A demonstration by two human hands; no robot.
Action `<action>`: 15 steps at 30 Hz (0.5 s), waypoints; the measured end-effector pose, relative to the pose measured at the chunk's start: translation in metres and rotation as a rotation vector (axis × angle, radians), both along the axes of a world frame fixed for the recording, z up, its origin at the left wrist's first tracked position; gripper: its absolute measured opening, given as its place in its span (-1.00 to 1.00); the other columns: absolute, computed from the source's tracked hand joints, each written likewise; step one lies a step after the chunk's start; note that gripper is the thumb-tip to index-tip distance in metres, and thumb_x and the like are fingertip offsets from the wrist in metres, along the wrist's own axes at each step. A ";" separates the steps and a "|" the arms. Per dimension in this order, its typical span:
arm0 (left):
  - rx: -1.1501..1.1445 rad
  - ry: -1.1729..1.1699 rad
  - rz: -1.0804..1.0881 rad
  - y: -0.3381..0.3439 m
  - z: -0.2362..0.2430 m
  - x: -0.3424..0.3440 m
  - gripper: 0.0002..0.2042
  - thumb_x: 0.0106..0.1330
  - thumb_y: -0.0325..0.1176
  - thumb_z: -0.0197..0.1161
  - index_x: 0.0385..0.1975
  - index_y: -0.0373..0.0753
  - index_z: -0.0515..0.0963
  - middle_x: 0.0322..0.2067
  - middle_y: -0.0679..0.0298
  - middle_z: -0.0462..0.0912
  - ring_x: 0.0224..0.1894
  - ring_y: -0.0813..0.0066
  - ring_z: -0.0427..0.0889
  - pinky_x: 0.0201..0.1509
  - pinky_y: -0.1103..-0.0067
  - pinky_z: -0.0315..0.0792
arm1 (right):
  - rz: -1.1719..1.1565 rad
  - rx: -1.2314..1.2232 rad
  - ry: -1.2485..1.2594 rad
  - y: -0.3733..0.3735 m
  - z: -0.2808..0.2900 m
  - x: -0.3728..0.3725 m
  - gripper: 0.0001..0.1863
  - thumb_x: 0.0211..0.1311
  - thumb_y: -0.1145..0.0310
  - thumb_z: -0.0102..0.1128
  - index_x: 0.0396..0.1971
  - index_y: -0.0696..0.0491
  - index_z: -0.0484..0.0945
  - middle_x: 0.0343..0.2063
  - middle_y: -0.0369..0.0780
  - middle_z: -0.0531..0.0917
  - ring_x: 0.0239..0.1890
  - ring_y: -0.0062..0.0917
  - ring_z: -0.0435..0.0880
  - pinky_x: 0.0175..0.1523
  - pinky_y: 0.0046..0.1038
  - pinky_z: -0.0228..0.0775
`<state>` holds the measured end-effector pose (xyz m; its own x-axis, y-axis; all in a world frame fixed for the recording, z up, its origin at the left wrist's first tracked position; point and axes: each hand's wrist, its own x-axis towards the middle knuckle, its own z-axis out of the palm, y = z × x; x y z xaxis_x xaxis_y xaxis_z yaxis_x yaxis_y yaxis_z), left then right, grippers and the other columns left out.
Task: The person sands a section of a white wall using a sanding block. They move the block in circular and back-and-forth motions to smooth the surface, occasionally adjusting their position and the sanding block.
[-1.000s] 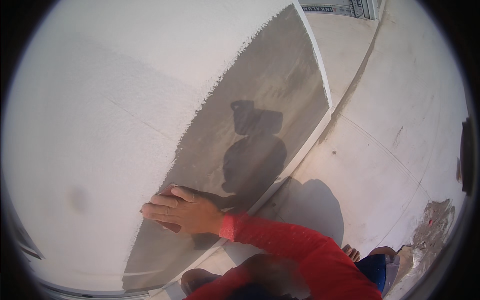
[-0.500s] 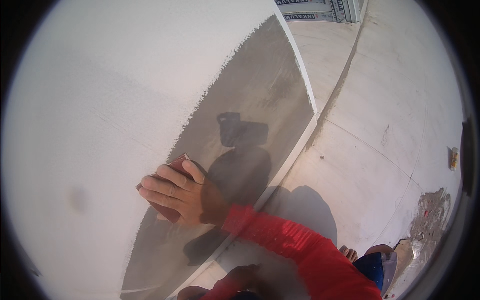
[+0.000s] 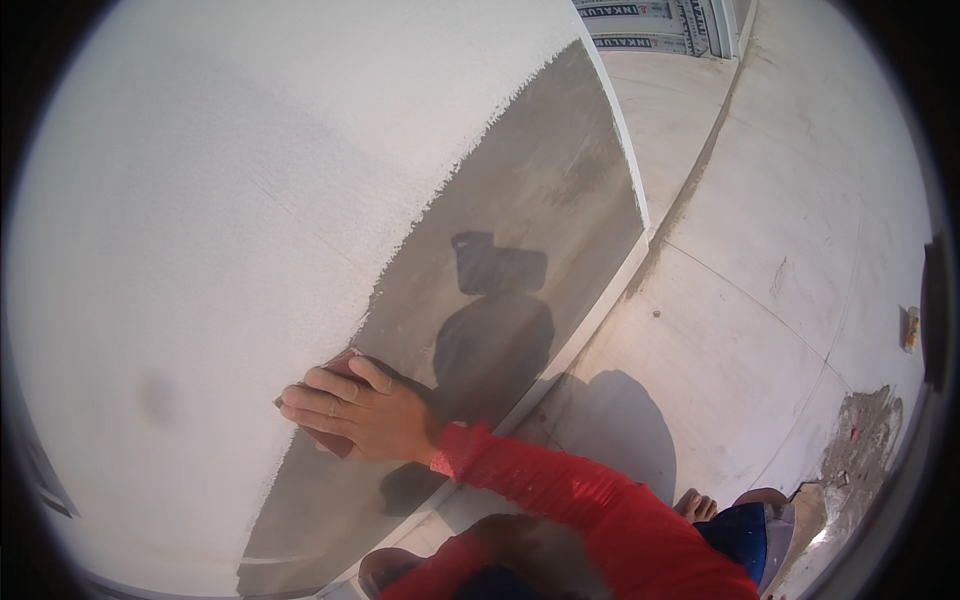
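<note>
My right hand (image 3: 365,410) is pressed palm-first against a wall, its arm in a red sleeve. Under the fingers is a reddish-brown sanding block or folded piece of sandpaper (image 3: 340,440), held flat to the surface. It lies across the ragged border between the wall's white coat (image 3: 220,250) and a bare grey strip (image 3: 540,170). Low in the picture, a second red sleeve (image 3: 445,572) marks my left arm. My left hand is too shadowed and blurred there for its fingers to be made out.
A pale edge strip (image 3: 600,310) bounds the grey band. Beyond it spreads a dusty light floor (image 3: 740,330) with thin joint lines. A rough patch of debris (image 3: 860,440) and a small yellowish item (image 3: 911,328) lie at right. My bare toes (image 3: 697,506) show below.
My right hand and the sanding piece have slid a little down and left along the wall. The whole view has shifted slightly.
</note>
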<state>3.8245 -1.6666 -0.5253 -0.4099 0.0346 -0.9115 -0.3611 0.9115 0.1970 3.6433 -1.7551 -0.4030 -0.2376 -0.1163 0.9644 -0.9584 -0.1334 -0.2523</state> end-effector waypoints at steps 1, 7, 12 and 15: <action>-0.074 0.092 0.063 -0.007 0.001 0.016 -0.47 0.46 -0.10 0.22 0.33 -0.25 0.44 0.21 0.00 0.60 0.20 0.01 0.61 0.28 0.28 0.48 | 0.011 -0.009 0.002 0.007 0.002 -0.018 -0.33 0.24 -0.11 0.25 0.36 -0.32 0.44 0.44 -0.45 0.38 0.50 -0.39 0.23 0.57 -0.06 -0.09; -0.201 1.045 0.197 -0.006 0.116 -0.019 -0.52 0.42 -0.11 0.31 0.22 -0.27 0.53 0.08 0.03 0.67 0.11 0.00 0.65 0.21 0.24 0.51 | -0.387 -0.201 -0.716 0.094 -0.001 -0.336 -0.18 0.57 -0.23 -0.25 0.58 0.02 0.02 0.58 -0.08 0.08 0.61 -0.07 -0.09 0.61 0.03 -0.38; 0.044 0.544 0.298 -0.037 0.082 -0.003 -0.45 0.46 -0.02 0.25 0.31 -0.24 0.46 -0.02 0.00 0.72 0.07 0.03 0.67 0.16 0.27 0.52 | -0.341 -0.175 -0.609 0.026 -0.020 -0.150 -0.19 0.49 -0.16 -0.01 0.58 -0.05 0.08 0.56 -0.07 0.11 0.58 0.00 0.01 0.57 0.12 -0.33; -0.218 0.214 0.059 -0.029 0.067 -0.027 -0.47 0.50 -0.01 0.18 0.36 -0.16 0.43 -0.07 0.03 0.74 0.05 0.05 0.68 0.17 0.30 0.51 | 0.000 0.019 -0.303 0.029 -0.031 -0.062 -0.10 0.17 -0.18 0.39 0.48 -0.22 0.29 0.52 -0.22 0.25 0.55 -0.11 0.11 0.55 0.09 -0.17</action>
